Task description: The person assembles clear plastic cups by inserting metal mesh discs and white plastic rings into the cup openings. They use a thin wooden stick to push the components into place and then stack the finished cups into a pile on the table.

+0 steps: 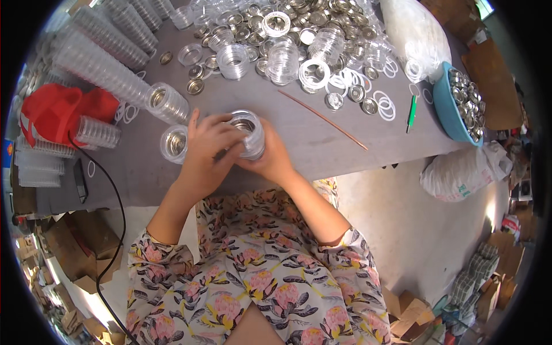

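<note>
My right hand (270, 154) is wrapped round a short stack of clear round plastic containers (248, 129), held upright over the near edge of the table; silvery metal shows inside the top one. My left hand (211, 146) reaches across from the left, its fingers apart and slightly blurred, the tips at the side and rim of that stack. Beside the left hand, on the table, another clear round container (174, 144) has a silvery piece inside. Part of it is hidden behind the hand. The held stack's lower side is covered by my right hand.
Long rows of nested clear containers (100, 69) lean at the left, near a red cloth item (66, 112). Silvery caps (322, 14) and white rings (348, 80) cover the back. A copper-coloured rod (325, 121), green-handled tool (411, 114) and blue basin of caps (451, 112) are rightward.
</note>
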`<state>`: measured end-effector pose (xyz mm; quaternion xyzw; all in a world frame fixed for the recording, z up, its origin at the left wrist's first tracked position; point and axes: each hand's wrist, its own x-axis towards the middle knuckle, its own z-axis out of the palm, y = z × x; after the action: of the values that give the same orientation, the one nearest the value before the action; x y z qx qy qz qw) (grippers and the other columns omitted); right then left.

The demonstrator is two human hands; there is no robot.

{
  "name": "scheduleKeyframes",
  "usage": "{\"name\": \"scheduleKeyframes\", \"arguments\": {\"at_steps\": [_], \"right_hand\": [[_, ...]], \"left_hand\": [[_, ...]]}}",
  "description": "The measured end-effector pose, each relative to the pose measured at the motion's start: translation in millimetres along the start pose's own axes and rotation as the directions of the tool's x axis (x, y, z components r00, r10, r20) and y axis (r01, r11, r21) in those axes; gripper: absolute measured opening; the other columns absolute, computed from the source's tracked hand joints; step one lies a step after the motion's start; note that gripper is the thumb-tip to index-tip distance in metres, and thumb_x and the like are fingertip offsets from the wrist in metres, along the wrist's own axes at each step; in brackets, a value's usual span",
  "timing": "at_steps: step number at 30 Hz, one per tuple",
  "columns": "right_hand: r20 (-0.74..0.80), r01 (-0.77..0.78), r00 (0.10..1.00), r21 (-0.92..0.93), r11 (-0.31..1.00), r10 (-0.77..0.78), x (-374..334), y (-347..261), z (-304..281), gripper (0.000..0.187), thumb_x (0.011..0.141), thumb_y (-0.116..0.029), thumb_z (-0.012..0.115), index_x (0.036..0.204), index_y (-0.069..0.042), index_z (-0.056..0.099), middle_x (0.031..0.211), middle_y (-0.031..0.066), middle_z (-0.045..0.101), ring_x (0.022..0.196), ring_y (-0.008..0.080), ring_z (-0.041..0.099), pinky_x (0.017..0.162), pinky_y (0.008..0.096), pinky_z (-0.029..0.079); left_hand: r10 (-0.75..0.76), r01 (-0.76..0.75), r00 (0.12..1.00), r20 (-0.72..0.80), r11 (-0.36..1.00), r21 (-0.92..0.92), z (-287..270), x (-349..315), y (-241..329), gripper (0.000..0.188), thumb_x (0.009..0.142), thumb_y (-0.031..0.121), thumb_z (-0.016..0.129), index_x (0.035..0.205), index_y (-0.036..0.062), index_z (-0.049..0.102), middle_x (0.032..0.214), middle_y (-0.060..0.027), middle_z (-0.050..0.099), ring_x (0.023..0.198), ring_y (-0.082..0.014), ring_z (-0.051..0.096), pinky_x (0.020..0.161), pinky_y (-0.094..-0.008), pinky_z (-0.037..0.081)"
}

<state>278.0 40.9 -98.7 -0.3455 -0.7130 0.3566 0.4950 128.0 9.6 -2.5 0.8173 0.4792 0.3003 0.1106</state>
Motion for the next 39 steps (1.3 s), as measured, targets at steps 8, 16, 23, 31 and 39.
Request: {"name": "scheduleKeyframes", "arguments": {"at_steps": [8,16,23,31,39], "right_hand": [[0.067,-0.181,0.983,0.153,0.972,0.173,-4.7,-3.5,7.8,0.081,0.056,-0.019,0.082,0.123,-0.002,0.04,0.115,0.0172,0.053,0.108,0.0332,0.052,0.089,0.0391,0.043],[0.092,-0.175,0.981,0.056,0.983,0.169,-8.1,0.6,5.4,0.084,0.058,-0.015,0.082,0.128,-0.004,0.036,0.116,0.0122,0.052,0.109,0.024,0.052,0.092,0.0343,0.041],[0.05,-0.135,0.989,-0.023,0.991,0.136,-9.0,1.6,5.4,0.084,0.058,-0.016,0.082,0.127,-0.003,0.036,0.116,0.0139,0.052,0.109,0.026,0.052,0.091,0.035,0.042],[-0.048,-0.128,0.991,-0.138,0.982,0.122,-12.2,3.6,-10.9,0.084,0.056,-0.024,0.083,0.124,-0.003,0.039,0.113,0.0178,0.052,0.105,0.0352,0.051,0.089,0.043,0.04],[-0.013,-0.131,0.991,-0.135,0.982,0.13,-7.0,3.1,-11.3,0.081,0.057,-0.029,0.083,0.122,-0.002,0.042,0.111,0.0174,0.055,0.104,0.0346,0.052,0.09,0.0429,0.039]], "left_hand": [[-0.143,0.109,0.984,-0.108,0.956,-0.274,-2.9,-2.3,3.6,0.019,0.077,0.003,0.06,0.095,0.0051,0.063,0.092,-0.007,0.061,0.093,-0.0254,0.053,0.086,-0.0368,0.037],[-0.044,0.111,0.95,-0.31,0.973,0.202,-55.8,-45.9,-17.5,0.019,0.076,0.002,0.06,0.095,0.004,0.063,0.09,-0.0076,0.06,0.09,-0.0248,0.055,0.094,-0.0432,0.034],[-0.138,0.163,0.985,-0.1,0.933,0.32,-59.9,-53.9,-21.7,0.027,0.073,0.005,0.063,0.1,0.0059,0.061,0.095,-0.0083,0.058,0.096,-0.0264,0.053,0.099,-0.0473,0.029],[0.038,-0.039,0.999,0.011,0.996,0.087,-79.2,-5.8,-2.0,0.025,0.071,0.005,0.064,0.096,0.0045,0.063,0.102,-0.0093,0.059,0.107,-0.0296,0.051,0.097,-0.0444,0.034],[-0.206,0.023,0.879,0.431,0.919,0.393,-62.1,128.4,-149.4,0.031,0.076,0.02,0.061,0.104,0.0066,0.06,0.104,-0.0132,0.058,0.102,-0.0289,0.053,0.085,-0.0382,0.042]]}}
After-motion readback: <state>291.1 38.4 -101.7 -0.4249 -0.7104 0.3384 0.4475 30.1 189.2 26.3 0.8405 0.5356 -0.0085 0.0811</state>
